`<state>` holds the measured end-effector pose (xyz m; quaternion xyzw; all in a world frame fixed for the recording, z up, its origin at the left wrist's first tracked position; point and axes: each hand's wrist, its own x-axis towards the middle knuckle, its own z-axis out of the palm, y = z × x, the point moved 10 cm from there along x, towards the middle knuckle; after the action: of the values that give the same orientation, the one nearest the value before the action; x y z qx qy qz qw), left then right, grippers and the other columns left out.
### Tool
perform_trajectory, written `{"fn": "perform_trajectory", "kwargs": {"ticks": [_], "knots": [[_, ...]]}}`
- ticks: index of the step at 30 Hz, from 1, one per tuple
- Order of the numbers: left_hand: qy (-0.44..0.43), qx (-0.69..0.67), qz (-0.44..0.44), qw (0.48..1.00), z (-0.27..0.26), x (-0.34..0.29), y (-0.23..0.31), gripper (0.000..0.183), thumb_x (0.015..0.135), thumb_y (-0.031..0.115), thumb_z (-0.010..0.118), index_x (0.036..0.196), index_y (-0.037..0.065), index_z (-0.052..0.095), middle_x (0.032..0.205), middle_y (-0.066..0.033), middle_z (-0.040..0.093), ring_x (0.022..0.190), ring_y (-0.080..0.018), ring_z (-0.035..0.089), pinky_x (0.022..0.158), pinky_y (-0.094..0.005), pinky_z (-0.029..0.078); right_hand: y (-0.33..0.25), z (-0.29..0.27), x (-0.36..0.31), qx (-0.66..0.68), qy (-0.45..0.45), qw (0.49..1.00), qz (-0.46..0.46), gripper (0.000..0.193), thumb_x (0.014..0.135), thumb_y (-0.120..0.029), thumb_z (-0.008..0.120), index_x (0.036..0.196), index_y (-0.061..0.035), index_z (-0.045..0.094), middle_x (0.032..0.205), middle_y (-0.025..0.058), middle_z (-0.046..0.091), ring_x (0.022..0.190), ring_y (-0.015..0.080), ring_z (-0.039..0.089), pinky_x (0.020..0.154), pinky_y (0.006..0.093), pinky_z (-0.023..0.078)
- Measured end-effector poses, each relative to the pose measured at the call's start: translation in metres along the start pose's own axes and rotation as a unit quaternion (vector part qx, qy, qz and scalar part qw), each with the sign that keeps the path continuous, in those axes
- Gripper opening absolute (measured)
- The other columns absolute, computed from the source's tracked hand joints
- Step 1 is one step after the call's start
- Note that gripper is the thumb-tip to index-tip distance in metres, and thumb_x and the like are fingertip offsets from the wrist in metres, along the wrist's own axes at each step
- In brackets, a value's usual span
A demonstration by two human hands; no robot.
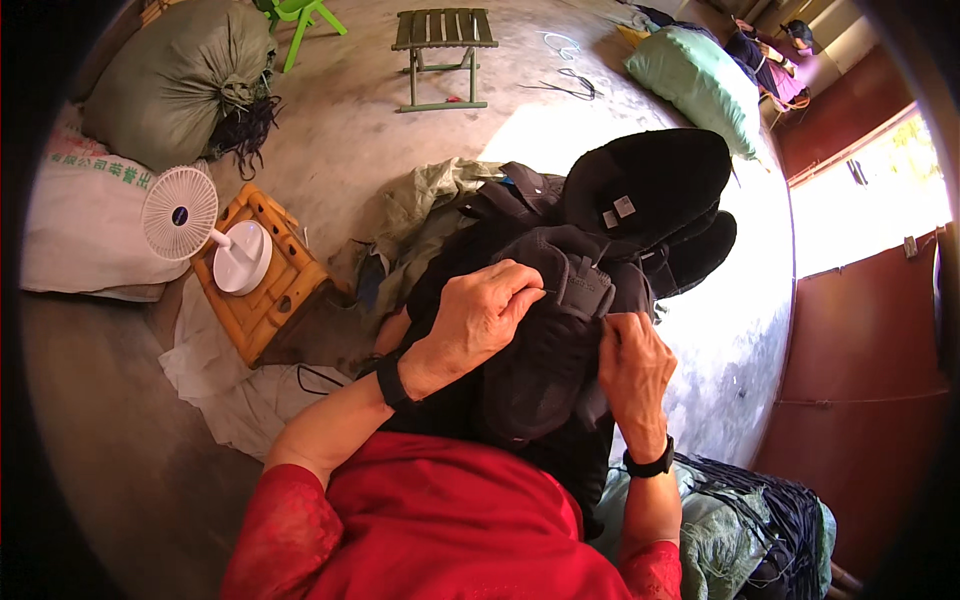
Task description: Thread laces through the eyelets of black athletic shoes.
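Both hands, left hand (478, 318) and right hand (632, 362), grip black fabric piece (550, 350) between them.

A black fabric shoe upper (560, 340) lies on the person's lap, with the left hand (480, 315) on its left side and the right hand (632, 365) on its right. Behind it sits a pile of black shoe pieces (650, 185). To the left, a small white fan (215, 235) stands on a low wooden stool (275, 290). Farther back stands a green slatted stool (443, 45).
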<state>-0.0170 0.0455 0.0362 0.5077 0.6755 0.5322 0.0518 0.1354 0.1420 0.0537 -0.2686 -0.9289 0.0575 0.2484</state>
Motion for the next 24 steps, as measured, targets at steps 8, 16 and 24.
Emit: {"fn": "perform_trajectory", "kwargs": {"ticks": [8, 16, 24], "knots": [[0.02, -0.064, -0.032, 0.997, -0.003, -0.002, -0.017, 0.01, 0.085, 0.0, 0.065, 0.095, 0.001, 0.062, 0.08, -0.0106, 0.066, 0.069, -0.0187, 0.067, 0.061, -0.0295, 0.051, 0.058, 0.05, -0.018, 0.425, -0.121, 0.864, 0.242, 0.012, 0.091, -0.013, 0.067, 0.089, -0.0024, 0.061, 0.074, 0.0015, 0.063, 0.064, 0.0084, 0.058, 0.06, 0.0224, 0.047], [-0.047, 0.08, 0.04, 0.995, 0.011, 0.011, -0.002, 0.005, 0.08, 0.005, 0.063, 0.083, 0.006, 0.059, 0.075, -0.0092, 0.062, 0.07, -0.0293, 0.064, 0.058, -0.0348, 0.051, 0.058, 0.054, -0.023, 0.471, -0.091, 0.847, 0.228, 0.013, 0.093, -0.013, 0.065, 0.088, -0.0021, 0.06, 0.071, 0.0002, 0.058, 0.063, 0.0079, 0.054, 0.059, 0.0224, 0.043], [-0.155, 0.374, 0.229, 0.885, 0.054, 0.012, 0.052, 0.008, 0.072, 0.014, 0.064, 0.076, 0.013, 0.058, 0.074, -0.0012, 0.057, 0.072, -0.0176, 0.06, 0.058, -0.0304, 0.05, 0.057, 0.053, -0.015, 0.434, -0.157, 0.857, 0.231, 0.005, 0.089, -0.005, 0.064, 0.088, -0.0025, 0.059, 0.074, 0.0009, 0.059, 0.067, 0.0094, 0.055, 0.061, 0.0235, 0.043]]}}
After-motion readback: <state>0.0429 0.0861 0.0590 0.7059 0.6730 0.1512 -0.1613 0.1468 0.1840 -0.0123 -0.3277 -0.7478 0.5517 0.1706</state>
